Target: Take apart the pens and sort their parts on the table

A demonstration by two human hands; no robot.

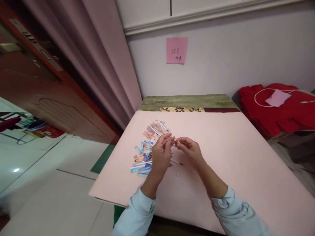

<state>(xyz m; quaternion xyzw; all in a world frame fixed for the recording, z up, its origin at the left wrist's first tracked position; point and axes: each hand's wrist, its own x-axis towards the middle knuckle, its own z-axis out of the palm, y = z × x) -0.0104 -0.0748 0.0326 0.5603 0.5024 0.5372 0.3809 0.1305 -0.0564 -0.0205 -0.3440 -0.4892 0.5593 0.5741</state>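
Note:
Above the middle of the table, my left hand (161, 155) and my right hand (193, 150) meet with pinched fingertips. Between them is a small beige-and-brown piece (176, 141), mostly covered by the fingers, so its kind is unclear. Beside and partly behind my left hand lies a heap of blue, light-blue and brown-orange pen parts (141, 165). Farther back is a pile of pinkish clear tubes (150, 131) with thin white pen refills (162, 125) across it. One dark-tipped refill (177, 162) lies below my hands, near a tiny white bit (177, 174).
A pale pink cover (236, 164) lies over the table, with a green wood-pattern strip (187, 100) at the back. To the right, red cloth (278, 116) carries a white cable and pink paper. A brown door (61, 108) and a curtain (105, 49) stand left.

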